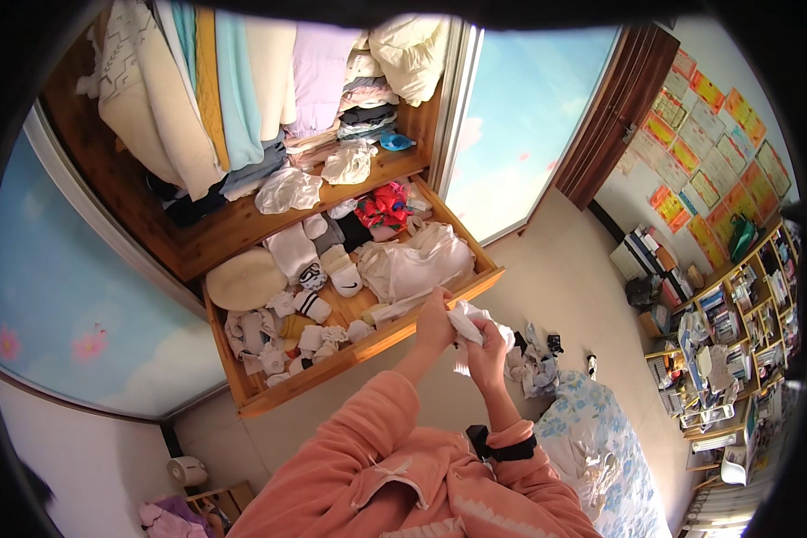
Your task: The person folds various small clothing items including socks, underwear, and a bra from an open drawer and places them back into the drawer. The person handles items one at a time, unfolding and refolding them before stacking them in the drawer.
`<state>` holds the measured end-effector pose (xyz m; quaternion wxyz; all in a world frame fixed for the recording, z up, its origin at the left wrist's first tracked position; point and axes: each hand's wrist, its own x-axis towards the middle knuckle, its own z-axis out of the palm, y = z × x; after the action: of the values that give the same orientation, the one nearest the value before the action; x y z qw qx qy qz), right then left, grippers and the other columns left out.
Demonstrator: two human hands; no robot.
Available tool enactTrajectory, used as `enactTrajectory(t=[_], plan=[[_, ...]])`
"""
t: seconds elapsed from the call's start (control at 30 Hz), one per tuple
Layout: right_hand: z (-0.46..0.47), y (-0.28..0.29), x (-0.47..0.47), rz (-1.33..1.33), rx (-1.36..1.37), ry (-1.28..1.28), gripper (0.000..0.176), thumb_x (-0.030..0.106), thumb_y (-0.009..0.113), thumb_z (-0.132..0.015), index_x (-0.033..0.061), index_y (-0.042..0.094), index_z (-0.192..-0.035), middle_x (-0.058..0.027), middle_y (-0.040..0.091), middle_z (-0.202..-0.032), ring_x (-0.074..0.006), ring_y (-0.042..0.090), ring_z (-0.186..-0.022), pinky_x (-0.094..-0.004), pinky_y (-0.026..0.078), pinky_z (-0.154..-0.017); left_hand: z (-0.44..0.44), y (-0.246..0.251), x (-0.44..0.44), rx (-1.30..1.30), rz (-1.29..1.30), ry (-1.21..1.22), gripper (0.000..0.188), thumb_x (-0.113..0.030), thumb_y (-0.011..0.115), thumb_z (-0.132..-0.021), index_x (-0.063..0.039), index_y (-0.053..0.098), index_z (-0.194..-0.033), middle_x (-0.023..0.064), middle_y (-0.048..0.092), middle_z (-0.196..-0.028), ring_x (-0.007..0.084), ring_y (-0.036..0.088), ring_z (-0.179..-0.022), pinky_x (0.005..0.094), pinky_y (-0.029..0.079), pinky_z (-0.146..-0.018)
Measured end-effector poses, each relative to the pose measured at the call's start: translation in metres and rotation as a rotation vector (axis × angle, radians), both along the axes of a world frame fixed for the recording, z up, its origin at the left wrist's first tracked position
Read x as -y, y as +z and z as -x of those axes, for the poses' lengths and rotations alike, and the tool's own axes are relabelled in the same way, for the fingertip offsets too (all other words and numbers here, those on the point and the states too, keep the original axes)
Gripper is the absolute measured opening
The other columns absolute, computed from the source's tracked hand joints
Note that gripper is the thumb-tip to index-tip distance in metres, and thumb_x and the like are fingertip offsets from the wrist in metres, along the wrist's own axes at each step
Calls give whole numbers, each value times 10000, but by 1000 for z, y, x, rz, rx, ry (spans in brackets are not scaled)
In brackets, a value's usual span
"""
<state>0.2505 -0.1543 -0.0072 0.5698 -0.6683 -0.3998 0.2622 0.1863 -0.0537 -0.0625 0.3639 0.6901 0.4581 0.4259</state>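
My left hand (434, 321) and my right hand (489, 353) are together just past the front edge of an open wooden drawer (370, 345). Between them they hold a crumpled white cloth item (469, 324), perhaps a sock; its exact kind cannot be told. In the drawer lie rolled socks, among them a white pair with black stripes (313, 306) and a white one with a black swoosh (343, 272). A cream beret-like hat (247, 279) fills the left corner, white bras (420, 262) the right side, and a red patterned cloth (385, 207) the back.
Above the drawer, a wardrobe shelf (222, 232) holds two crumpled white cloths, folded clothes and hanging coats. Sliding doors (524, 128) flank it. Clothes (538, 366) lie on the floor by a bed with a blue-flowered cover (629, 457). A crowded bookshelf (733, 296) stands right.
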Motion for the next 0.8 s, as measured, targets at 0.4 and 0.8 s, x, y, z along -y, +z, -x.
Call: enactTrajectory(t=[0.4,0.8], plan=[[-27,-53,-9,87,394,-352,314,158,663,-708,70,567,-993,-138,633,-822,-330,613,-768,-399,476,-692,-1,24,50,186,-130,-292,222,-40,652,-670,-11,454,-767,161,517,-678,323,496,-620,356,403,-563],[-10,-29,5,-20,462,-428,333,61,704,-588,58,619,-910,-125,635,-835,-315,614,-753,-375,486,-663,0,13,32,106,-45,-166,154,-90,632,-746,-20,512,-813,194,574,-715,349,563,-661,389,442,-577]])
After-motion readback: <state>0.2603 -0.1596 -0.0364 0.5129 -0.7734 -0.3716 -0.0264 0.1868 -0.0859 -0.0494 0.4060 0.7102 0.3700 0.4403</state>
